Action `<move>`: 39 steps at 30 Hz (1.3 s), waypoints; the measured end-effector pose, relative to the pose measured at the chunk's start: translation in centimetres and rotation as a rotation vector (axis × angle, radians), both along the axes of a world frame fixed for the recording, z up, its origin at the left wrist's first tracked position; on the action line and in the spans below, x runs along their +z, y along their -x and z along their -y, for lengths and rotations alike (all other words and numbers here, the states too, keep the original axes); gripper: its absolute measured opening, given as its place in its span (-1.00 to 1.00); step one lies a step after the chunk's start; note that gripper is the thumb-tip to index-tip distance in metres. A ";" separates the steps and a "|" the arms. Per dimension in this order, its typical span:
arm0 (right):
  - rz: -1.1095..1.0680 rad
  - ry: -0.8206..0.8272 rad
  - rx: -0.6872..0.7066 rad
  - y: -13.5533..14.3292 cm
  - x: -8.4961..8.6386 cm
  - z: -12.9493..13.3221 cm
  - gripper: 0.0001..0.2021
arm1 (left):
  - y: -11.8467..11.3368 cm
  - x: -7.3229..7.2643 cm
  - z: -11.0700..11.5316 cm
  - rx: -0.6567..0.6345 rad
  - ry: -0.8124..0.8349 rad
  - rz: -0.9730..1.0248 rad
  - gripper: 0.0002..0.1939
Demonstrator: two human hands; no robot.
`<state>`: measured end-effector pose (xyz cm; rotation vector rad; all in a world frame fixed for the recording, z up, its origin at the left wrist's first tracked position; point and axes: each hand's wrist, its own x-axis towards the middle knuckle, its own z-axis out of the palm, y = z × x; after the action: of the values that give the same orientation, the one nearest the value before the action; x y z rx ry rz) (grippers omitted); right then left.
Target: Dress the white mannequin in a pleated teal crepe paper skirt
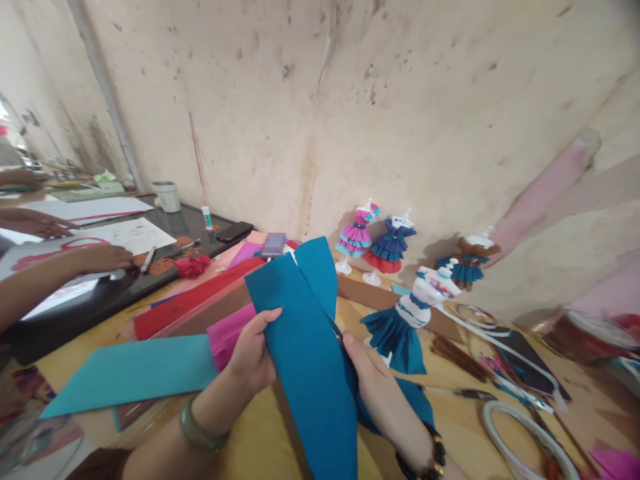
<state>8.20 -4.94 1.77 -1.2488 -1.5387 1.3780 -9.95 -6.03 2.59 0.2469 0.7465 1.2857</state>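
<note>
A long sheet of dark teal paper (305,347) is held up in the middle, split by a cut running down from its top edge. My left hand (257,347) grips its left edge, thumb on the front face. On the right side my right hand (367,373) is closed round scissors (336,328), mostly hidden, whose dark blade shows at the lower end of the cut. Just right of the paper stands a small white dress form (423,293) with a pleated teal skirt (399,339).
Three more dressed mini forms (356,233) stand by the wall. Light teal paper (135,370) and red paper (195,303) lie left. A white ring (525,440) and a phone (533,367) lie right. Another person's hands (105,260) are over papers at far left.
</note>
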 end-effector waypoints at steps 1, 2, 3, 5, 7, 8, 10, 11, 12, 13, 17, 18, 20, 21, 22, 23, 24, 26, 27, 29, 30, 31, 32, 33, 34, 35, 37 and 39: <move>0.000 -0.005 -0.001 0.0 0.0 0.0 -0.50 | 0.0 0.0 0.0 -0.001 0.002 -0.003 -0.54; 0.000 -0.012 0.001 0.0 0.1 0.0 -0.50 | 0.0 0.0 0.0 0.001 0.006 -0.008 -0.53; -0.002 -0.019 0.006 0.1 0.1 0.1 -0.51 | 0.0 0.0 0.0 0.005 0.009 -0.014 -0.54; -0.012 -0.032 0.024 0.1 0.3 0.1 -0.53 | 0.0 0.0 0.0 0.014 0.015 -0.023 -0.54; -0.020 -0.035 0.044 0.2 0.4 0.1 -0.53 | 0.0 0.0 0.0 0.015 0.011 -0.024 -0.55; -0.022 -0.033 0.043 0.2 0.4 0.1 -0.52 | 0.0 -0.1 0.0 0.013 0.006 -0.022 -0.55; -0.020 -0.027 0.027 0.2 0.2 0.1 -0.52 | 0.0 -0.1 0.0 0.008 0.003 -0.019 -0.56; -0.017 -0.023 0.015 0.1 0.1 0.1 -0.52 | 0.0 -0.1 0.0 0.007 0.004 -0.018 -0.56; -0.013 -0.019 0.004 0.1 -0.1 0.1 -0.52 | -0.1 0.0 0.0 0.005 0.007 -0.019 -0.57; -0.011 -0.019 -0.004 0.1 -0.3 0.1 -0.51 | -0.1 0.0 0.0 0.005 0.009 -0.018 -0.57; -0.020 -0.042 0.012 0.1 -0.4 0.0 -0.50 | -0.2 0.2 0.1 0.004 0.009 -0.020 -0.60; -0.027 -0.043 0.013 0.1 -0.3 0.0 -0.50 | -0.2 0.2 0.1 0.003 0.005 -0.020 -0.60; -0.038 -0.035 0.015 0.1 -0.1 0.1 -0.50 | -0.2 0.2 0.1 -0.002 -0.006 -0.016 -0.59; -0.040 -0.029 0.015 0.1 0.1 0.1 -0.50 | -0.2 0.1 0.1 -0.004 -0.010 -0.015 -0.59; -0.038 -0.024 0.015 0.2 0.2 0.1 -0.50 | -0.2 0.0 0.1 -0.005 -0.010 -0.016 -0.59; -0.031 -0.020 0.014 0.2 0.3 0.1 -0.49 | -0.1 0.0 0.1 -0.008 -0.007 -0.019 -0.59; -0.020 -0.019 0.006 0.2 0.3 0.1 -0.49 | -0.1 -0.1 0.1 -0.014 -0.002 -0.022 -0.59; -0.003 -0.023 -0.025 0.2 0.4 0.0 -0.48 | -0.2 -0.2 0.1 -0.023 0.000 -0.025 -0.59; 0.000 -0.029 -0.034 0.2 0.4 0.0 -0.48 | -0.3 -0.2 0.2 -0.025 -0.003 -0.026 -0.59; 0.000 -0.043 -0.033 0.1 0.4 0.1 -0.48 | -0.4 -0.2 0.2 -0.022 -0.016 -0.032 -0.59; -0.001 -0.043 -0.030 0.1 0.4 0.1 -0.48 | -0.5 -0.2 0.2 -0.021 -0.021 -0.037 -0.59; -0.002 -0.039 -0.028 0.1 0.4 0.1 -0.48 | -0.5 -0.1 0.2 -0.021 -0.026 -0.041 -0.59; -0.002 -0.035 -0.034 0.1 0.4 0.1 -0.47 | -0.5 -0.1 0.3 -0.024 -0.030 -0.043 -0.59; 0.000 -0.032 -0.046 0.1 0.4 0.2 -0.47 | -0.6 -0.1 0.3 -0.030 -0.033 -0.044 -0.58; 0.004 -0.032 -0.056 0.1 0.4 0.2 -0.47 | -0.6 -0.1 0.3 -0.033 -0.033 -0.044 -0.58; 0.010 -0.036 -0.062 0.1 0.3 0.2 -0.47 | -0.6 -0.1 0.3 -0.034 -0.032 -0.045 -0.58; 0.021 -0.045 -0.053 0.1 0.3 0.2 -0.46 | -0.5 -0.1 0.3 -0.030 -0.030 -0.047 -0.57; 0.023 -0.049 -0.042 0.2 0.2 0.2 -0.47 | -0.5 -0.2 0.3 -0.031 -0.037 -0.041 -0.56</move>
<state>8.01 -5.11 2.01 -1.2637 -1.5443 1.2959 -9.47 -6.31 2.39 0.3142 0.7514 1.2695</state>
